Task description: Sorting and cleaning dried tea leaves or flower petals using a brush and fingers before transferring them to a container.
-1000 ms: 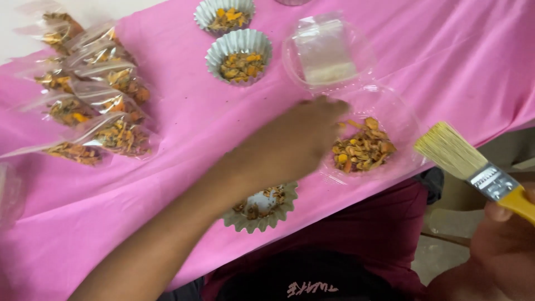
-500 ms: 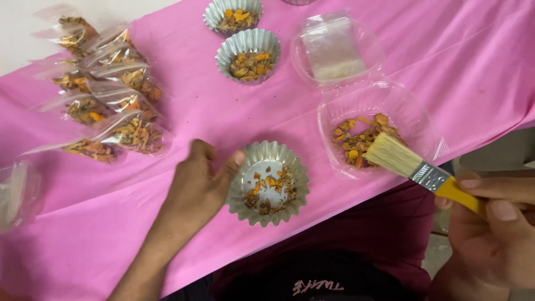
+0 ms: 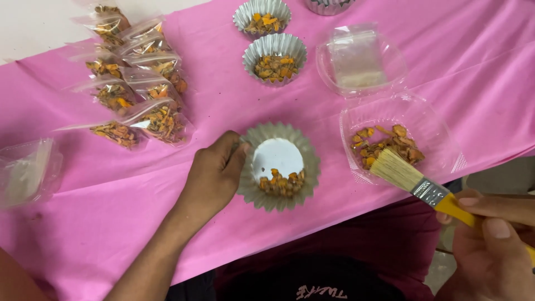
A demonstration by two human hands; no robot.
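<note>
My left hand (image 3: 214,175) grips the left rim of a fluted foil cup (image 3: 278,166) and tilts it toward me. Orange-brown dried pieces (image 3: 281,182) have slid to the cup's near side, baring its shiny bottom. My right hand (image 3: 490,245) holds the yellow handle of a flat brush (image 3: 415,181). Its pale bristles rest on the near edge of a clear plastic dish (image 3: 440,131) that holds more of the dried pieces (image 3: 384,146).
Pink cloth (image 3: 223,106) covers the table. Several small clear bags (image 3: 134,95) of dried pieces lie at the far left. Two filled foil cups (image 3: 274,58) stand at the back. A clear lid (image 3: 359,56) lies beside them, and a clear container (image 3: 25,173) at the left edge.
My left hand came back from the plastic dish to the near foil cup and tipped it, so the pieces slid together. The brush moved left to the dish.
</note>
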